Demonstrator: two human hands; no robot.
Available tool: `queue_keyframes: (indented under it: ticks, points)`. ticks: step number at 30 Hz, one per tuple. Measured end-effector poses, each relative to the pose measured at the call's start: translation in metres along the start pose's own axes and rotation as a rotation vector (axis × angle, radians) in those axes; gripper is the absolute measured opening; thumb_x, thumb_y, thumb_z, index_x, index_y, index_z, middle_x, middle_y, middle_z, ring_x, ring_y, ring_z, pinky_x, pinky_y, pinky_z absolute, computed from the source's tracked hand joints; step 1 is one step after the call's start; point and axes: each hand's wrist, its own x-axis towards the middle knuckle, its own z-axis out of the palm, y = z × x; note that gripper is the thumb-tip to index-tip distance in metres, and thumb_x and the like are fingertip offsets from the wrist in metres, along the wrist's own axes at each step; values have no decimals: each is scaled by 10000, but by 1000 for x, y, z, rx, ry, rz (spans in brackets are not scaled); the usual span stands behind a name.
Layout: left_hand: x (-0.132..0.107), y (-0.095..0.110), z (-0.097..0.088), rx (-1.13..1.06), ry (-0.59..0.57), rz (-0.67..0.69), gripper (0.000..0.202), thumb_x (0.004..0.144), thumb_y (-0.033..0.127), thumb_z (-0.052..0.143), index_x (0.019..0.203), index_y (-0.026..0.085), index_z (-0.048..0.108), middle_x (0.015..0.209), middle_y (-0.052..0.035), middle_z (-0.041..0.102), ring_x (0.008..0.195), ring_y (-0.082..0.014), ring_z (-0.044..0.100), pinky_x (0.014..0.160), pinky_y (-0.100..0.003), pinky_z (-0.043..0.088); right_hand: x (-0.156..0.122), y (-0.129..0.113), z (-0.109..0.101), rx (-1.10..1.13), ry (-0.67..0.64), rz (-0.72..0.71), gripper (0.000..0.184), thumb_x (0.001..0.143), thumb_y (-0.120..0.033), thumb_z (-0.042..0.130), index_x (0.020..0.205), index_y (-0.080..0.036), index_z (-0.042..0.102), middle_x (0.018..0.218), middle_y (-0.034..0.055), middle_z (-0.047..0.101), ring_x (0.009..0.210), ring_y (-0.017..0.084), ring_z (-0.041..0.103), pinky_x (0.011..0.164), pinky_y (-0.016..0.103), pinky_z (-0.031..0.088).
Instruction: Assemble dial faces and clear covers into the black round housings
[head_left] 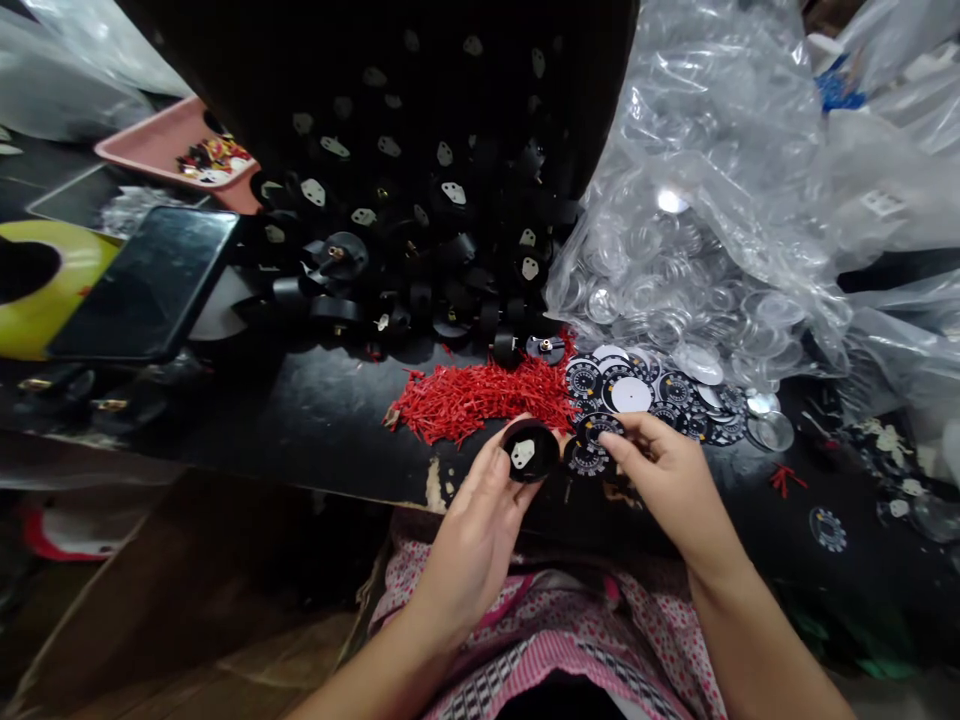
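Observation:
My left hand (484, 510) is closed around a round black gauge housing (531, 450), its open face turned up to show a pale plate inside. Pinched between the thumb and fingers of my right hand (664, 465) is a black printed dial disc (600, 430), close to the right of the housing. Beyond that hand lies a spread of similar dial discs (679, 390), some with their white backs up. A heap of small red pointers (480, 395) is just past my left hand.
Black housings (450, 250) are piled at the back. Clear round covers (675, 260) spill from a plastic bag at right. Left are a phone (150, 285), a yellow tape roll (82, 270) and a pink tray (150, 145). One dial (827, 529) lies apart at right.

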Motion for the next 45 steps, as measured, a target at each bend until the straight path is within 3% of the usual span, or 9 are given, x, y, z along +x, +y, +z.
queue_keyframes:
  ticks: [5,8,11,19,31,36,39,43,45]
  points:
    - [1,0,1,111,7,-60,298,969,410,488,1212,291,612,1252,-42,717,1160,-263,671,1045,-532,492,1,-2,-20,-193,239,-247,207,920,-376,602,948,-216,730,925,60,700,870,224,646,792,364,496]
    - [0,-1,3,107,-12,-84,303,958,414,514,1206,293,640,1223,-35,730,1137,-261,682,1023,-503,517,-5,-15,-15,-161,149,-346,157,930,-323,592,881,-240,717,953,63,669,910,221,634,788,349,502]
    - [-2,-4,4,114,-24,-83,302,936,398,570,1213,327,665,1320,-2,679,1246,-261,613,1024,-455,529,-13,-28,1,-78,-64,-286,135,939,-281,574,939,-249,705,892,36,672,843,195,639,769,329,509]
    - [-5,-8,-2,181,-65,-41,331,918,373,629,1247,386,664,1430,34,597,1350,-226,519,1081,-353,488,-16,-31,20,123,-36,-26,158,904,-350,610,851,-224,530,733,-14,627,644,157,646,625,300,499]
    - [-1,-9,-3,169,-99,-79,371,869,346,689,1237,301,675,1376,-44,641,1300,-262,567,1063,-403,501,-14,-24,19,-39,-40,-92,187,884,-350,614,806,-229,494,711,-25,578,634,140,551,576,258,437]
    - [-1,-7,2,350,-91,-32,314,863,240,671,1176,259,661,1293,-42,690,1248,-230,608,1087,-378,469,-16,-19,18,22,-187,-84,107,895,-276,581,966,-227,518,849,-2,599,713,145,580,624,264,479]
    - [-7,-3,-9,671,-134,121,340,890,188,604,1216,279,636,1305,-34,685,1222,-213,625,1055,-359,487,-21,-16,12,45,-272,-164,149,920,-195,525,1062,-239,532,970,18,605,843,154,613,750,290,507]
    - [-12,9,-45,1205,-260,623,574,866,62,567,1353,365,557,1366,-6,650,1221,-211,617,1055,-382,469,-24,-15,-2,-29,-398,-284,232,928,-221,580,1156,-265,588,1079,25,629,957,164,620,846,302,496]
    - [-11,17,-60,1397,-237,797,619,847,23,553,1356,375,564,1392,-5,630,1212,-235,605,1055,-424,452,-20,-15,-4,-100,-336,-320,181,944,-241,568,1114,-251,629,1082,34,654,988,179,621,863,316,481]
